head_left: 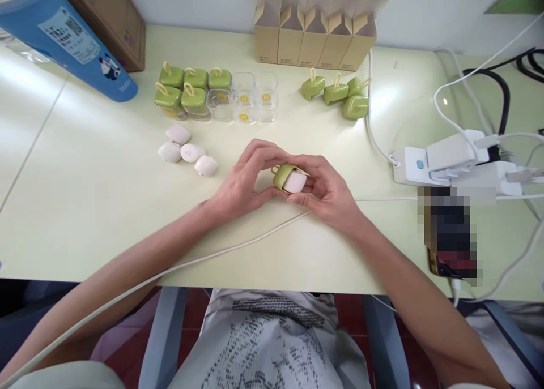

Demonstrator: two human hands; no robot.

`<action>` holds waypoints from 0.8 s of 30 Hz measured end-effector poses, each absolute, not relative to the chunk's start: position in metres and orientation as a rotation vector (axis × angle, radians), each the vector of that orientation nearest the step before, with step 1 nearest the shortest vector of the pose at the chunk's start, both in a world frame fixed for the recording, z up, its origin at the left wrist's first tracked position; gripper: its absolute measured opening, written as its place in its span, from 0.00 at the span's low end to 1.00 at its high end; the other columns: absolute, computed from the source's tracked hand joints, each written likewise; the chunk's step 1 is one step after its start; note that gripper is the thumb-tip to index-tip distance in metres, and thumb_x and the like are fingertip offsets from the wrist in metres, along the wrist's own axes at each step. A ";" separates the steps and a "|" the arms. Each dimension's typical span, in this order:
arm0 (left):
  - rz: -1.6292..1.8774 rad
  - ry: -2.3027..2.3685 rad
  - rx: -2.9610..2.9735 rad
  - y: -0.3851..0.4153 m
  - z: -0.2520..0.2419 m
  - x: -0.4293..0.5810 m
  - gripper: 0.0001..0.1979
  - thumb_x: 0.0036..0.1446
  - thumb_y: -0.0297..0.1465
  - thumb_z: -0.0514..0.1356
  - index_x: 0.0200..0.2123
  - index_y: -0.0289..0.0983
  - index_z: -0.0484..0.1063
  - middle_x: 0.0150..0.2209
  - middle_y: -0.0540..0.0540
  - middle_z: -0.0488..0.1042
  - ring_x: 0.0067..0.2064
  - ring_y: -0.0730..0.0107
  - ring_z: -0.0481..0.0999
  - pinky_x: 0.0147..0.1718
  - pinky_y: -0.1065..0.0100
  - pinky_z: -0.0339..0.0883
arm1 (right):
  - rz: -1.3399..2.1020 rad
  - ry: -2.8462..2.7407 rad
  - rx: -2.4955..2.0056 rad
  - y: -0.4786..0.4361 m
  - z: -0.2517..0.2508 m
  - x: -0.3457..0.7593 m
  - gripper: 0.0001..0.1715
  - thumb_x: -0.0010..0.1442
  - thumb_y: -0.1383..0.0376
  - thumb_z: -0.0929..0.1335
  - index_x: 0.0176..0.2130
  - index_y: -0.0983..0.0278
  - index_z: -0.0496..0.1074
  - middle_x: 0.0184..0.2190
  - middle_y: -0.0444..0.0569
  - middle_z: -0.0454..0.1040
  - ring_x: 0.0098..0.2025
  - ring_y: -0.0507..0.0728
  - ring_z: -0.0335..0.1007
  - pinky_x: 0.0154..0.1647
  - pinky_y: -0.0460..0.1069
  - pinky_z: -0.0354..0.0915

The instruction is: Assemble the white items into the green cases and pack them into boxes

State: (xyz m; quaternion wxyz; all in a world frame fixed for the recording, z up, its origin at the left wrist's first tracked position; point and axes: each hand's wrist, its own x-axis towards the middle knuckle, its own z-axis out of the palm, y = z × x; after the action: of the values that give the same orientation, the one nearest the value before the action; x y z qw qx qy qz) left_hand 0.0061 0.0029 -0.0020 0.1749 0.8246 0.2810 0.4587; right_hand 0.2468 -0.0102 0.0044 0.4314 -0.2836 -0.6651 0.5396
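Note:
Between both hands, just above the table, is a green cap (280, 177) with a yellow loop, and a pale pink rounded piece (296, 182) sits partly inside it. My left hand (250, 176) grips the cap side with thumb and fingers. My right hand (326, 192) curls round the pink piece from the other side. Left of the hands lie several pale pink pieces (192, 152) in a small cluster. Behind the hands, several green caps (335, 93) with yellow loops rest loose on the table.
Clear plastic cups (243, 99) stand in rows, several topped with green caps (195, 99). Open cardboard boxes (314, 41) line the wall. A blue canister (80, 43) stands far left. Right are a power strip (414, 165), a phone (450, 236) and cables. A white cord (238, 246) crosses the table.

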 end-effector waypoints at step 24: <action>1.403 0.977 2.028 -0.013 0.012 0.022 0.09 0.68 0.35 0.71 0.47 0.40 0.77 0.50 0.41 0.85 0.48 0.64 0.87 0.44 0.63 0.88 | 0.790 -1.958 -0.778 -0.012 0.004 0.246 0.19 0.81 0.50 0.68 0.64 0.52 0.76 0.69 0.58 0.73 0.71 0.69 0.74 0.62 0.66 0.84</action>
State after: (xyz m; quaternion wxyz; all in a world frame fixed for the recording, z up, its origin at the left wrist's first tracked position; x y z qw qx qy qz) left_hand 0.0224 -0.0134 0.0123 0.2421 0.7419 0.3572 0.5132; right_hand 0.2456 -0.0123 0.0039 0.4310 -0.3118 -0.7853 0.3168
